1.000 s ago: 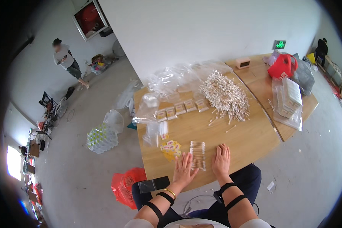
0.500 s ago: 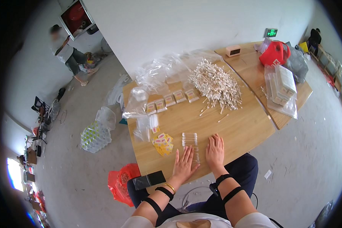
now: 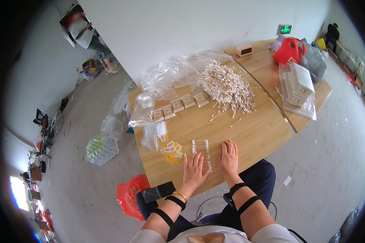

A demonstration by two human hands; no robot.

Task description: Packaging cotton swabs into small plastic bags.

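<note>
A ladder-like column of cotton swabs (image 3: pixel 200 146), laid side by side, runs down the table near me. My left hand (image 3: pixel 194 172) lies flat with fingers stretched, covering part of the column's lower left side. To the right of the swabs rests my right hand (image 3: pixel 228 160), palm down and fingers extended, touching only the table. A loose heap of yellow printed cards (image 3: pixel 172 153) sits just left of my left hand. Farther back rises a big pile of cotton swabs (image 3: pixel 227 87), with a single stray swab (image 3: pixel 235 122) in front of it.
Several small filled packs (image 3: pixel 177 106) form a row before crumpled clear plastic bags (image 3: pixel 162 79). A black phone-like slab (image 3: pixel 159 192) lies at the near left edge. Rightward are a pink clock (image 3: pixel 244 50), a red container (image 3: pixel 288 52) and wrapped white packs (image 3: pixel 301 83). Another person (image 3: pixel 85 36) stands far left.
The view has shifted slightly. My hands stay nearly in place, flat on the table. The person at the far left has moved toward the wall corner and stands more upright.
</note>
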